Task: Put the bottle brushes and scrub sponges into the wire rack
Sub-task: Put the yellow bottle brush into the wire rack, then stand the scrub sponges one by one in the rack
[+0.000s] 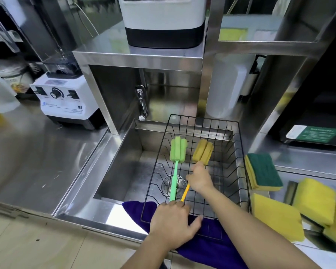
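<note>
Stainless steel counter (37,152) surrounds a recessed steel sink (124,167), and I see a black wire rack (241,152) set over the sink's right half, its near edge resting on a purple cloth (211,247) draped over the sink's front lip. I judge that this placement lets drips from the rack fall into the basin. Inside the rack lie two items: a green sponge-headed bottle brush (176,162), its handle running back toward the near rim, and a yellow sponge-headed bottle brush (203,151) just beside it on the right. My right hand (200,178) is closed around the yellow brush's handle below the sponge head, apparently to lay it flat, parallel to the green one. My left hand (173,223) rests on the rack's near rim with fingers spread and clamps nothing I can make out; the handle ends of both brushes reach to its knuckles. I judge that it steadies the rack. The scrub sponges are all outside the rack on the counter to the right: a green-topped yellow stack (264,172) closest to the rack wall, and several yellow scrub sponges (316,200) nearer the frame's edge. None has been loaded yet.
</note>
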`<state>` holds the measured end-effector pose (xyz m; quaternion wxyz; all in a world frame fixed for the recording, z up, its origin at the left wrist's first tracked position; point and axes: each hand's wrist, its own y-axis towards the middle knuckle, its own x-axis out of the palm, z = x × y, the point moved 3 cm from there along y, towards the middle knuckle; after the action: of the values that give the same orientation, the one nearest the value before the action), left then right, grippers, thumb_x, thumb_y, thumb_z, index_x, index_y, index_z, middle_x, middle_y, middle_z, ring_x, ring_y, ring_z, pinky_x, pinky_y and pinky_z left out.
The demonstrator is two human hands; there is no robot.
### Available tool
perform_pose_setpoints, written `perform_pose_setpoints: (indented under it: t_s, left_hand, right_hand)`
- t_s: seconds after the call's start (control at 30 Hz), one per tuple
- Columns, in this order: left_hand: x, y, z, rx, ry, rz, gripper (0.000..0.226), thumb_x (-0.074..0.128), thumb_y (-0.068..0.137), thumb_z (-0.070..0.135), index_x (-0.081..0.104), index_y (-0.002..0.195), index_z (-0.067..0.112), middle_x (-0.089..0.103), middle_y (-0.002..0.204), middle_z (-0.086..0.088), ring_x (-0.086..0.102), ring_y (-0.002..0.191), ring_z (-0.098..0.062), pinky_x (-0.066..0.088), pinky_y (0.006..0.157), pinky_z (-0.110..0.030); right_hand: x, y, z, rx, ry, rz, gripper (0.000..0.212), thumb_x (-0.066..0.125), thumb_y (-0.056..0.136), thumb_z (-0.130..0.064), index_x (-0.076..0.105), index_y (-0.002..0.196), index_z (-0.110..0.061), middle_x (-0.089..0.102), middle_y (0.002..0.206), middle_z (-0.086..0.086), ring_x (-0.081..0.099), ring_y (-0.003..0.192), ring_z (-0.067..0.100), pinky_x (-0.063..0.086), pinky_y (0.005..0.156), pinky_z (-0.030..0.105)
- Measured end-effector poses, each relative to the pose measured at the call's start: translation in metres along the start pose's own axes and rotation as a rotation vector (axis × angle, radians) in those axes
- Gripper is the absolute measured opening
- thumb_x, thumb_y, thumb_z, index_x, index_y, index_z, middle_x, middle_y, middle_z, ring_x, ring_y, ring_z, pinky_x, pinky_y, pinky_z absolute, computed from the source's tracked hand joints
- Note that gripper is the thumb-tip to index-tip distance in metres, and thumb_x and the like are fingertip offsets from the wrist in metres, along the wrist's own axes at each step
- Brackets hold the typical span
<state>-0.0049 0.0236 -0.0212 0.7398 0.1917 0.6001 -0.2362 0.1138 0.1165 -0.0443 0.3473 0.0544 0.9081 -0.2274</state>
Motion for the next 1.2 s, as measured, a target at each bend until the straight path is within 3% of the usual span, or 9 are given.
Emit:
perform_pose_setpoints:
  t_s: [0.2,0.33,0.5,0.63,0.73,0.87,1.03,1.13,1.2]
  left_hand:
    - [-0.002,0.000,0.001,-0.021,0.015,0.002,0.055,0.020,0.084,0.061,0.053,0.082,0.017,0.058,0.087,-0.001,0.051,0.081,-0.020,0.032,0.064,-0.034]
    - [-0.006,0.000,0.002,-0.041,0.014,0.023,0.055,0.019,0.084,0.060,0.054,0.090,0.018,0.054,0.093,0.001,0.049,0.085,-0.018,0.036,0.068,-0.033]
    - [-0.005,0.001,0.002,-0.016,0.052,-0.002,0.058,0.013,0.083,0.060,0.054,0.086,0.019,0.061,0.089,0.001,0.051,0.085,-0.019,0.036,0.068,-0.033]
    - [-0.005,0.000,0.002,-0.027,0.053,0.007,0.057,0.014,0.083,0.060,0.054,0.086,0.020,0.059,0.088,0.003,0.051,0.085,-0.017,0.037,0.070,-0.032]
    - [-0.006,0.001,0.002,-0.017,0.042,0.008,0.058,0.015,0.084,0.059,0.056,0.096,0.020,0.058,0.094,0.004,0.049,0.090,-0.015,0.036,0.079,-0.031]
    - [-0.011,0.004,0.012,0.065,0.039,0.052,0.050,0.026,0.087,0.053,0.061,0.092,0.018,0.061,0.087,0.003,0.053,0.084,-0.018,0.040,0.078,-0.034]
    - [-0.012,0.013,0.043,0.132,-0.003,0.057,0.053,0.022,0.087,0.053,0.061,0.084,0.017,0.064,0.082,0.002,0.053,0.082,-0.019,0.037,0.079,-0.034]
    - [-0.006,0.017,0.059,0.177,0.031,-0.001,0.055,0.017,0.088,0.058,0.056,0.087,0.020,0.063,0.088,0.004,0.053,0.086,-0.018,0.033,0.080,-0.032]
    - [0.000,0.020,0.065,0.217,0.032,-0.043,0.053,0.017,0.089,0.060,0.053,0.084,0.022,0.063,0.087,0.004,0.055,0.082,-0.016,0.037,0.074,-0.031]
  right_hand:
    - [-0.007,-0.001,0.002,-0.054,0.057,-0.096,0.017,0.049,0.085,-0.004,0.041,0.100,-0.007,0.045,0.068,0.004,0.041,0.048,0.016,0.033,0.040,0.027]
    - [-0.006,-0.005,0.012,-0.066,0.017,-0.188,0.015,0.045,0.088,-0.004,0.038,0.097,-0.014,0.048,0.065,0.006,0.044,0.039,0.016,0.036,0.029,0.021]
    - [-0.005,-0.007,0.013,-0.136,-0.034,-0.171,0.016,0.054,0.090,-0.023,0.040,0.096,-0.018,0.047,0.064,-0.002,0.047,0.049,0.015,0.041,0.048,0.031]
    - [-0.014,-0.013,0.010,-0.189,-0.094,-0.159,0.031,0.051,0.091,-0.028,0.043,0.119,-0.018,0.049,0.072,-0.003,0.053,0.068,0.019,0.045,0.067,0.035]
    - [-0.033,-0.021,0.001,-0.252,-0.105,-0.108,0.033,0.049,0.091,-0.026,0.047,0.123,-0.017,0.059,0.080,0.004,0.060,0.082,0.026,0.050,0.078,0.042]
    - [-0.075,-0.029,-0.006,-0.292,-0.061,-0.036,0.026,0.052,0.090,-0.026,0.056,0.112,-0.014,0.059,0.085,0.001,0.057,0.081,0.020,0.048,0.073,0.035]
    - [-0.133,-0.040,0.020,-0.248,0.078,0.024,0.012,0.064,0.084,-0.023,0.058,0.078,-0.014,0.054,0.059,-0.005,0.049,0.053,0.011,0.040,0.048,0.018]
    - [-0.159,-0.051,0.051,-0.181,0.172,-0.008,0.018,0.072,0.077,-0.022,0.057,0.070,-0.017,0.055,0.061,-0.001,0.049,0.056,0.011,0.040,0.052,0.021]
    - [-0.168,-0.060,0.071,-0.152,0.157,-0.111,0.018,0.077,0.074,-0.021,0.059,0.076,-0.015,0.057,0.068,-0.001,0.050,0.061,0.011,0.042,0.052,0.015]
